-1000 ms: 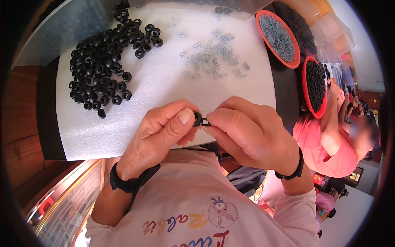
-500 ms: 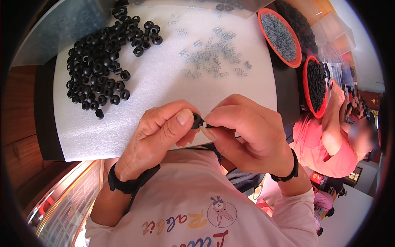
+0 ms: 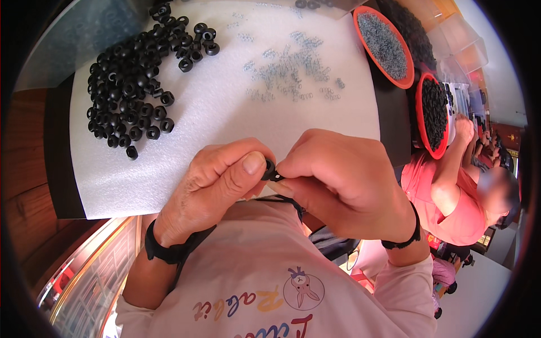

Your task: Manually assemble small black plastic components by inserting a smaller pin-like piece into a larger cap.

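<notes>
Above my lap, near the mat's front edge, both hands meet. My left hand (image 3: 217, 181) is closed around a round black cord lock body (image 3: 269, 169), its thumb pressed on the side. My right hand (image 3: 344, 180) pinches a small black piece (image 3: 277, 177) at the body's right side, with thumb and forefinger. A small pale glint shows on that piece; whether it is a spring I cannot tell. Fingers hide much of both parts. On the white foam mat (image 3: 225, 112) lie a pile of black cord lock bodies (image 3: 129, 90) at left and scattered small metal springs (image 3: 290, 70) farther right.
At the right edge stand a red bowl of springs (image 3: 355, 14) and a red bowl of small black parts (image 3: 418, 107). A translucent bin (image 3: 62, 62) borders the mat at far left. A co-worker in a red shirt (image 3: 431, 200) sits at right.
My right hand has moved slightly left, closer against the cord lock body, and the body has tilted a little. The gap between the fingers of both hands is smaller.
</notes>
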`<action>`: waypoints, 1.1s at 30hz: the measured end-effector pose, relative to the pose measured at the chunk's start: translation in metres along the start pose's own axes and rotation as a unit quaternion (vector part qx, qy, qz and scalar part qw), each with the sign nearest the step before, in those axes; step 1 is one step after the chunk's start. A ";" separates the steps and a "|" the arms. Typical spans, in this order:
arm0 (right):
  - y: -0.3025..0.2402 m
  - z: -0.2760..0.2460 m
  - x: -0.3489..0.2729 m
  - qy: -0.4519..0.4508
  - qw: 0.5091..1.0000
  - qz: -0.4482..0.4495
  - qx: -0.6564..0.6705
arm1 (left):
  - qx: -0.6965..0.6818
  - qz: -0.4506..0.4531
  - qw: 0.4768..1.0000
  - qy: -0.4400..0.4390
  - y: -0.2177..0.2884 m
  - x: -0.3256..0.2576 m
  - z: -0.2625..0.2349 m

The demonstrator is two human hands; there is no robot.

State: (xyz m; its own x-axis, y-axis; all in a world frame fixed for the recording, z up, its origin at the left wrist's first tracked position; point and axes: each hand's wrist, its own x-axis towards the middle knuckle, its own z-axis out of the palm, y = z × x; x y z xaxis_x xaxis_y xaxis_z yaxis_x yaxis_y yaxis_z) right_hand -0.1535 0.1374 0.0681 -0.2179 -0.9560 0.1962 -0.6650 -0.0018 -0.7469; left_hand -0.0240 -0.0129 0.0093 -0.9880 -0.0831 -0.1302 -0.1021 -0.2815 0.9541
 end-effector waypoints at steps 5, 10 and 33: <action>0.000 0.004 0.002 -0.017 0.983 0.112 0.143 | -0.032 0.011 0.999 -0.029 -0.006 -0.001 -0.002; 0.012 0.001 0.003 -0.049 0.978 0.106 0.175 | 0.026 -0.052 0.998 -0.025 0.002 -0.003 -0.010; 0.014 -0.002 0.002 -0.091 0.984 0.056 0.145 | 0.024 0.036 0.994 -0.096 -0.004 -0.001 -0.011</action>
State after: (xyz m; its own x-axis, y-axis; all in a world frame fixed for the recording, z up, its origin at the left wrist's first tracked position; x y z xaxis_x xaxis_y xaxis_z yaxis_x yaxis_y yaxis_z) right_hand -0.1647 0.1364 0.0589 -0.1283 -0.9917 0.0048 -0.4058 0.0481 -0.9127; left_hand -0.0212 -0.0226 0.0025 -0.9964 0.0843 -0.0111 -0.0308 -0.2354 0.9714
